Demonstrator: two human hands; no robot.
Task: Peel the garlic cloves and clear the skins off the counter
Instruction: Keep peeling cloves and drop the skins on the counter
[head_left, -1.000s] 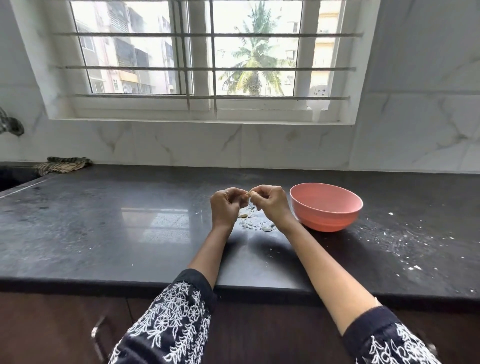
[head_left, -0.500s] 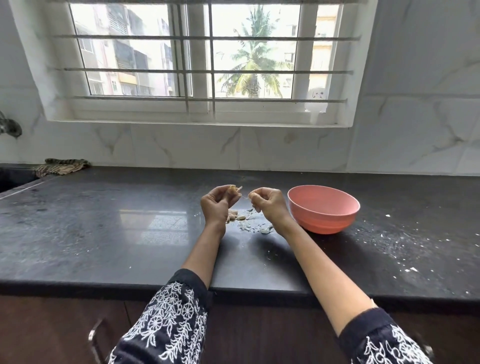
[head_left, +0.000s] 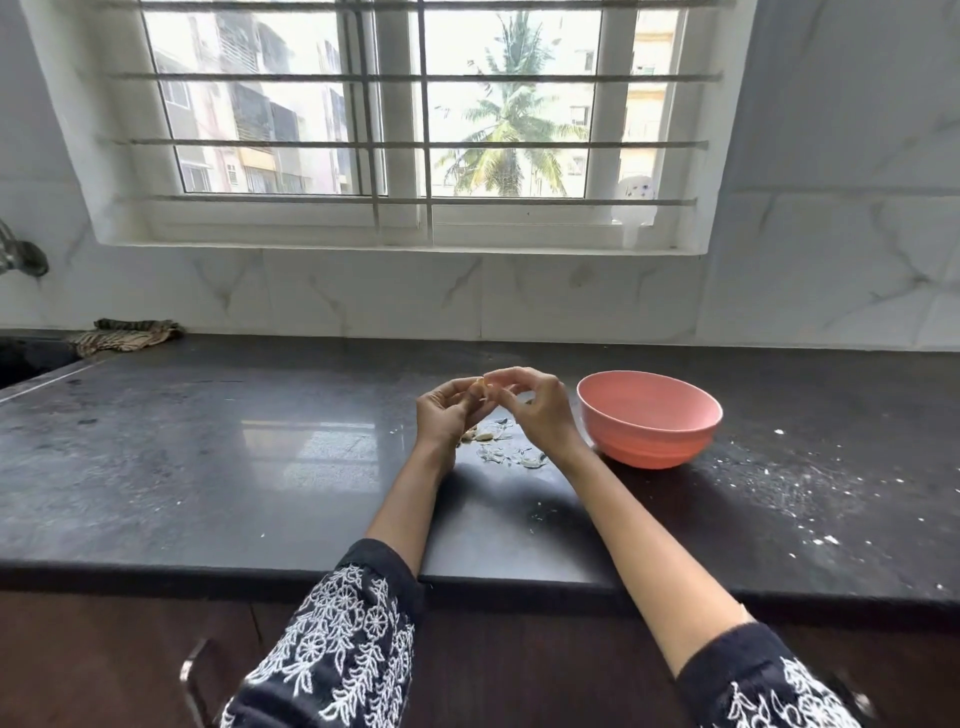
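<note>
Left hand (head_left: 448, 413) and right hand (head_left: 537, 410) both curled, fingertips pinching one garlic clove (head_left: 480, 387) between them; skins (head_left: 511, 456) below, pink bowl (head_left: 648, 418) right of right hand.

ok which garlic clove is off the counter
The garlic clove pinched between left hand and right hand; the other cloves lie on the counter.

Backlit window (head_left: 405, 119) – counter (head_left: 208, 467) glare, warped edges

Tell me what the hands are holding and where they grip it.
A garlic clove, pinched at its sides between the fingertips of the left hand and right hand.
</note>
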